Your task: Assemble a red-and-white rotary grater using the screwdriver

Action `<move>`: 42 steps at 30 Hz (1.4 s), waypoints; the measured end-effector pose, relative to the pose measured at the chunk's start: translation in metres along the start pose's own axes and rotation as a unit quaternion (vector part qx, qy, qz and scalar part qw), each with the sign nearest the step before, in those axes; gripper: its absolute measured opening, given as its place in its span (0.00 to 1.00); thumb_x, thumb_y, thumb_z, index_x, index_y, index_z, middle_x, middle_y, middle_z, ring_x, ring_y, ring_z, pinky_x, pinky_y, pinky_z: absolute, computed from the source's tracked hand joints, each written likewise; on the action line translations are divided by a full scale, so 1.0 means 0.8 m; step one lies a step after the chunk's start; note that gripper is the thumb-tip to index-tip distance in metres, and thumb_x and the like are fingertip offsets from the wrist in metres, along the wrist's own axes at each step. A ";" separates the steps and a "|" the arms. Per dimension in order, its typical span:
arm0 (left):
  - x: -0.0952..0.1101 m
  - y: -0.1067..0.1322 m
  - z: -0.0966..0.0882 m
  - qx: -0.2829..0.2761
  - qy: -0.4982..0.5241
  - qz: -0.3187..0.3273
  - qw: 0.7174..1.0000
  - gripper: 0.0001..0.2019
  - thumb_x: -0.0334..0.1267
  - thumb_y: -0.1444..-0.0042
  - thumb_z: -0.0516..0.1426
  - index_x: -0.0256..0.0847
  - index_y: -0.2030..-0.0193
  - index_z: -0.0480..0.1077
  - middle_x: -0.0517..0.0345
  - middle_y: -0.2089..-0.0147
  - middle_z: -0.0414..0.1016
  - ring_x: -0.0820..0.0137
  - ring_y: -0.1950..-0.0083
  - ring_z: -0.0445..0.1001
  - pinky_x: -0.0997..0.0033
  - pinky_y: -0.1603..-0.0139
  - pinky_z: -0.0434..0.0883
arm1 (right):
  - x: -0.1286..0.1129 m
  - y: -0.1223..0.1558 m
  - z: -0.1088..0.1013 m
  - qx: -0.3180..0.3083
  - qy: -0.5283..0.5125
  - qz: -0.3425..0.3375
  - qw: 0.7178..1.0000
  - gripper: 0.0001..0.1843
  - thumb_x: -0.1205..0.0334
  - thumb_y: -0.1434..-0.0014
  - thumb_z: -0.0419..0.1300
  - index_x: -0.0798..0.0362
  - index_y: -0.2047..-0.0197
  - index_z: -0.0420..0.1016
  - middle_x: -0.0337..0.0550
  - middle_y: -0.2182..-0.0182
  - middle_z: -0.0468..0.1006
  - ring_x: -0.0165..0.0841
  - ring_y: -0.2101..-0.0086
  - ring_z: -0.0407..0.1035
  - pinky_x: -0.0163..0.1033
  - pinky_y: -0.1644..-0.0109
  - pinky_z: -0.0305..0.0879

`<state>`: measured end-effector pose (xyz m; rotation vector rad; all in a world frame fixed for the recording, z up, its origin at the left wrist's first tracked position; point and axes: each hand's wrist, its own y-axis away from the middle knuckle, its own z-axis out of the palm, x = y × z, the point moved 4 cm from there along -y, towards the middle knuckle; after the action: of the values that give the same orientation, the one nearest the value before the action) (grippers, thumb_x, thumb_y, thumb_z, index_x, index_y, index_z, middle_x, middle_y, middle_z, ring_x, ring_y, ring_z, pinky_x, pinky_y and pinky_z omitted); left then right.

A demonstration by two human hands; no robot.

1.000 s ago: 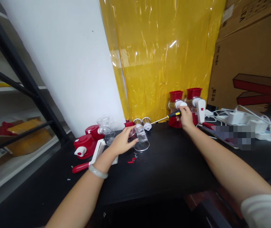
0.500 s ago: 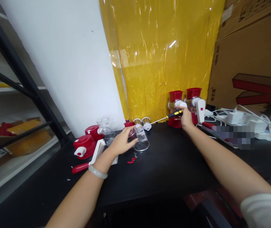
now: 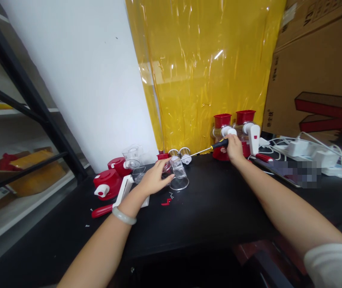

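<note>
My left hand (image 3: 154,177) is closed around a clear plastic grater housing (image 3: 180,181), its round rim resting on the black table. My right hand (image 3: 235,149) grips the black and yellow handle of a screwdriver (image 3: 201,151). The thin metal shaft points left, and its tip reaches the upper part of the housing; the exact contact point is too small to tell. Just in front of the housing lie small red pieces (image 3: 166,202) and small screws (image 3: 171,195). Behind it are metal grater drums (image 3: 185,156) with white ends.
Red grater bases (image 3: 108,185), a white crank with a red grip (image 3: 102,211) and another clear housing (image 3: 132,157) lie on the left. Two assembled red-topped rotary graters (image 3: 245,117) stand behind my right hand. A phone (image 3: 279,172), chargers (image 3: 298,148) and white cables are on the right.
The screwdriver handle has rotated in my right hand, with less of its yellow showing. My left hand and the clear housing stay in place.
</note>
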<state>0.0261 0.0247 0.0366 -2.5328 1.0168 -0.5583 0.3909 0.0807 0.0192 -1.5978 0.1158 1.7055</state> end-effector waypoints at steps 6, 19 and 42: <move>0.001 0.001 -0.001 0.002 -0.001 -0.002 1.000 0.32 0.48 0.38 0.57 0.47 0.29 0.54 0.48 0.31 0.64 0.54 0.36 0.70 0.52 0.38 0.69 | 0.004 -0.003 0.001 0.006 -0.042 0.024 0.999 0.14 0.54 0.42 0.52 0.52 0.60 0.74 0.39 0.68 0.74 0.29 0.76 0.69 0.33 0.81 0.65; -0.005 0.000 0.002 0.008 0.006 0.008 1.000 0.33 0.50 0.37 0.57 0.45 0.29 0.54 0.45 0.32 0.64 0.53 0.35 0.69 0.51 0.37 0.68 | 0.004 -0.003 -0.001 0.001 0.017 -0.035 0.999 0.21 0.39 0.45 0.61 0.49 0.69 0.67 0.30 0.86 0.63 0.27 0.86 0.58 0.32 0.84 0.53; -0.002 -0.001 0.000 0.008 0.009 0.009 1.000 0.33 0.48 0.38 0.57 0.45 0.29 0.54 0.46 0.31 0.64 0.53 0.33 0.67 0.51 0.35 0.67 | 0.012 -0.008 0.000 0.007 -0.027 -0.015 1.000 0.20 0.41 0.49 0.62 0.50 0.67 0.68 0.34 0.77 0.72 0.29 0.81 0.66 0.34 0.80 0.63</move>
<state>0.0258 0.0262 0.0364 -2.5063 1.0366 -0.5815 0.3957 0.0895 0.0131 -1.5349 0.0763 1.7206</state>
